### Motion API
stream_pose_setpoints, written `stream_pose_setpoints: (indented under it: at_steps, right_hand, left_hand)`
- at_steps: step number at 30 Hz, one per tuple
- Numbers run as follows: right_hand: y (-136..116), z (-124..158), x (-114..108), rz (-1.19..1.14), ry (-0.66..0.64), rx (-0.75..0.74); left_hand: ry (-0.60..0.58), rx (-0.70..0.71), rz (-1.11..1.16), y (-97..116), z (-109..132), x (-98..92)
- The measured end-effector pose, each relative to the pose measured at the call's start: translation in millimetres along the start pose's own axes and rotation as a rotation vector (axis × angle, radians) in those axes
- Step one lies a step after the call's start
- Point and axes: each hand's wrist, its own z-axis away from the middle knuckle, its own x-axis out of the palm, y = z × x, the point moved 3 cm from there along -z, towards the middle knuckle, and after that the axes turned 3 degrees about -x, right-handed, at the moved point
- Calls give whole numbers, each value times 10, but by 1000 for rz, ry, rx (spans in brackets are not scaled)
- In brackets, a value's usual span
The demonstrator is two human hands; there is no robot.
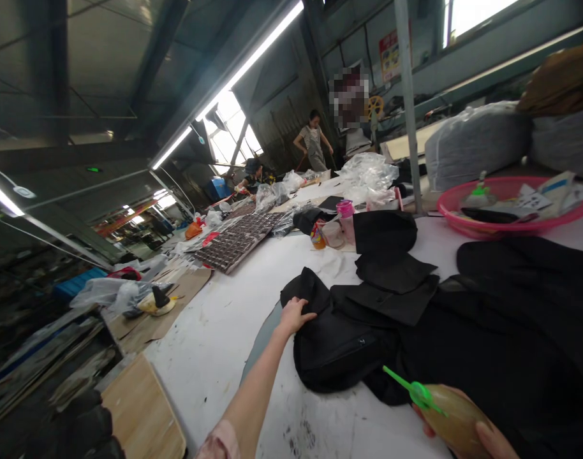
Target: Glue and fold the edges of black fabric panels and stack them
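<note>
My left hand (294,315) reaches out over the white table (234,319) and rests with curled fingers on the edge of a black fabric piece (339,344). My right hand (483,437), at the bottom right, is wrapped round a brownish squeeze bottle (451,417) with a green nozzle (409,387) that points toward the black fabric. More black fabric pieces (391,274) lie stacked just beyond, and a large black cloth (511,319) spreads to the right.
A pink basin (464,220) with small items sits at the far right. A dark patterned mat (238,239), plastic bags (368,172) and small bottles (344,220) lie farther along the table. Two people work at the far end. A wooden board (138,408) lies at lower left.
</note>
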Motion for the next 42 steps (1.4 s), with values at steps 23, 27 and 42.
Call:
stream_pose_setpoints:
  at_steps: [23,27,42]
  right_hand:
    - [-216,153,155,101,119,79]
    - [-205,132,104,88,139,112]
    - [-222,81,173,71,74,90]
  left_hand:
    - [605,-117,671,-990,1403,-695]
    - [575,-45,1071,-1130,2339,-815]
    - [105,-50,1064,-890,2653,99]
